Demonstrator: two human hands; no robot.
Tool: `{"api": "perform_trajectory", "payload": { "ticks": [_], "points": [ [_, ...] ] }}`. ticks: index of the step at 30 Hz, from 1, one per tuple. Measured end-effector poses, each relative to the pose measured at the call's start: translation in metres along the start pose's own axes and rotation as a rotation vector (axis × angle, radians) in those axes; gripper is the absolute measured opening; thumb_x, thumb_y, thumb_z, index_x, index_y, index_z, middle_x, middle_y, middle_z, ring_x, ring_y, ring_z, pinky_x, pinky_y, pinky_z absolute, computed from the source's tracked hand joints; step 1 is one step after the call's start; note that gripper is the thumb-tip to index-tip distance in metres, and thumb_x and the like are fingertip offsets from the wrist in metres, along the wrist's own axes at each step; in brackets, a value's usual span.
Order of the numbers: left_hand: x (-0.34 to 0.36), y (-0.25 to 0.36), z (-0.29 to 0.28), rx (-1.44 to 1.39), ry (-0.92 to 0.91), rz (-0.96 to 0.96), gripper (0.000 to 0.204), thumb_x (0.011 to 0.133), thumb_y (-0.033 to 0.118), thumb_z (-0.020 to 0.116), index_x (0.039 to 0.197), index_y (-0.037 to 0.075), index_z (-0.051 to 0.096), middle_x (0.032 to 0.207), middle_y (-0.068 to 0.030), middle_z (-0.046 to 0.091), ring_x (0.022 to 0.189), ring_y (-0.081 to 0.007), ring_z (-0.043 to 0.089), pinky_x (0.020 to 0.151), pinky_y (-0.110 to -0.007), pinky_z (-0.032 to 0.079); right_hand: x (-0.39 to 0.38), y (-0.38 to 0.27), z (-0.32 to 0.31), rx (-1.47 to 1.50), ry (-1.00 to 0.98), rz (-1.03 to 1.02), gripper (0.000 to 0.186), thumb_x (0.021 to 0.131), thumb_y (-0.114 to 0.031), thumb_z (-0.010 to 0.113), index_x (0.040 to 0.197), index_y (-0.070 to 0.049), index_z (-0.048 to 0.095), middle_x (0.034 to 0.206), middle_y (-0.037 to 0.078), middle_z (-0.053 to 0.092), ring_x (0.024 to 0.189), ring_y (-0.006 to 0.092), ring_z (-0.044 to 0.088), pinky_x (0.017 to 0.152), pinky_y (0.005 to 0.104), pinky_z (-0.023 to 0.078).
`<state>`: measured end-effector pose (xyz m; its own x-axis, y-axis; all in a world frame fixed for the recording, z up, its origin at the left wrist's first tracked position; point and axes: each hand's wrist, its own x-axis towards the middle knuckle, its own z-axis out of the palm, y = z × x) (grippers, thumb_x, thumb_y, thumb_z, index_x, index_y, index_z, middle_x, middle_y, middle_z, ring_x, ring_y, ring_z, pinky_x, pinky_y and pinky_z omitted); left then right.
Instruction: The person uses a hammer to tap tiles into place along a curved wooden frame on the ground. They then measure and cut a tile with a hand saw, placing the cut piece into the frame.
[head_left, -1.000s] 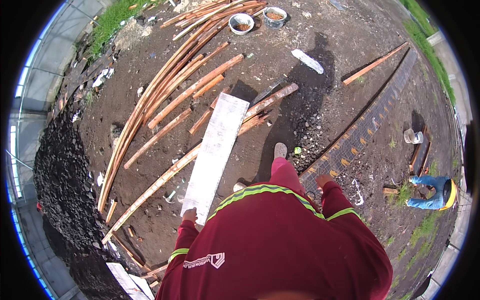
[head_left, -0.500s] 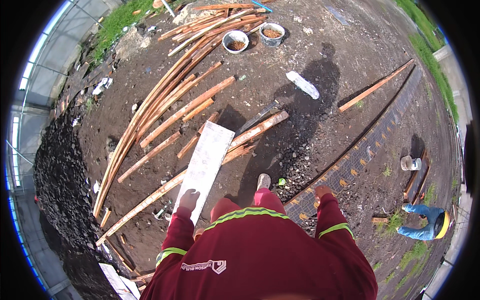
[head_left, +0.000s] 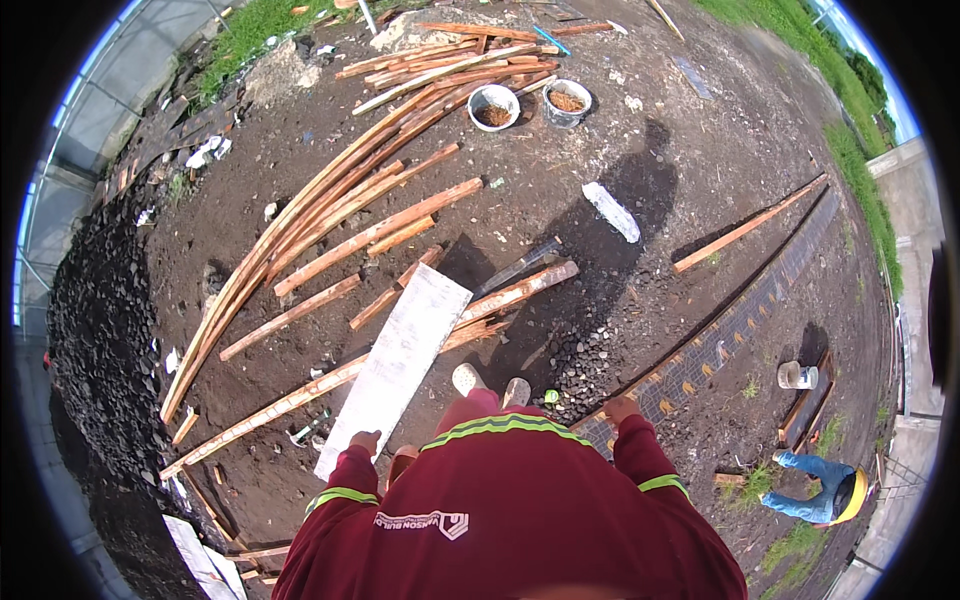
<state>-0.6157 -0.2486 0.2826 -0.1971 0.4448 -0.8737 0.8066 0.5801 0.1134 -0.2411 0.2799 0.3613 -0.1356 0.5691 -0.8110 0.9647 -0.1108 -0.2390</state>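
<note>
My left hand (head_left: 366, 440) hangs low in front of me, its fingers loosely apart with nothing seen in them. Below it lies a long white-smeared board (head_left: 400, 365), set across several reddish wooden beams. On the other side my right hand (head_left: 621, 408) hangs with loose fingers and also shows nothing in its grasp. In the picture it overlaps the near end of a long dark panel (head_left: 690, 375) with a tan pattern; no contact can be made out. Both my shoes (head_left: 467, 379) show on the dirt between the board and a patch of gravel.
Long curved timbers (head_left: 330, 180) lie at the left and far side, near two buckets (head_left: 494, 108) with brown bits inside. A hammer (head_left: 308, 430) lies left of the board. A white slab (head_left: 611, 212) lies ahead. At right, a yellow-helmeted person (head_left: 825, 487) bends near a pail (head_left: 797, 376).
My left shoe has come into sight beside the right one. Both hands have swung a little, the left lower in the picture. The view has shifted slightly; the helmeted person appears lower.
</note>
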Motion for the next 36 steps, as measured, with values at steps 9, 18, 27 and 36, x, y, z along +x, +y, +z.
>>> {"api": "perform_trajectory", "payload": {
  "ticks": [9, 18, 27, 36],
  "points": [
    [-0.029, 0.060, -0.131, -1.196, 0.683, -0.437, 0.046, 0.081, 0.040, 0.058, 0.110, 0.003, 0.058, 0.095, -0.0165, 0.064, 0.084, -0.0231, 0.062, 0.076, -0.035, 0.047, 0.005, -0.033, -0.035, -0.715, -0.247, -0.370, 0.020, 0.080, -0.024, 0.050, 0.084, -0.008, 0.061, 0.086, 0.013, 0.064, 0.079, 0.0283, 0.062, 0.064, 0.0412, 0.050],
    [-0.104, 0.148, -0.003, -1.560, 0.613, -1.089, 0.050, 0.080, 0.044, 0.055, 0.109, 0.004, 0.060, 0.102, -0.0181, 0.063, 0.097, -0.0300, 0.060, 0.086, -0.036, 0.045, 0.121, -0.213, -0.070, -0.331, -0.292, -0.342, 0.022, 0.083, -0.027, 0.057, 0.098, -0.011, 0.057, 0.082, 0.006, 0.062, 0.068, 0.0194, 0.060, 0.052, 0.0384, 0.048],
    [-0.128, 0.434, 0.091, -2.112, 0.372, -1.569, 0.050, 0.081, 0.044, 0.057, 0.105, 0.000, 0.062, 0.104, -0.0195, 0.062, 0.102, -0.0301, 0.057, 0.089, -0.036, 0.042, 0.162, -0.404, -0.063, -0.586, -0.308, -0.462, 0.027, 0.086, -0.029, 0.055, 0.108, -0.013, 0.052, 0.087, 0.005, 0.061, 0.074, 0.0187, 0.060, 0.058, 0.0378, 0.048],
    [-0.066, 0.589, 0.012, -2.306, 0.333, -1.619, 0.055, 0.081, 0.046, 0.054, 0.104, -0.003, 0.061, 0.104, -0.0226, 0.060, 0.102, -0.0318, 0.057, 0.087, -0.037, 0.043, 0.116, -0.465, 0.004, -1.020, -0.512, -0.775, 0.021, 0.086, -0.027, 0.056, 0.101, -0.013, 0.056, 0.084, 0.001, 0.060, 0.068, 0.0130, 0.059, 0.050, 0.0300, 0.047]
  ]
}}
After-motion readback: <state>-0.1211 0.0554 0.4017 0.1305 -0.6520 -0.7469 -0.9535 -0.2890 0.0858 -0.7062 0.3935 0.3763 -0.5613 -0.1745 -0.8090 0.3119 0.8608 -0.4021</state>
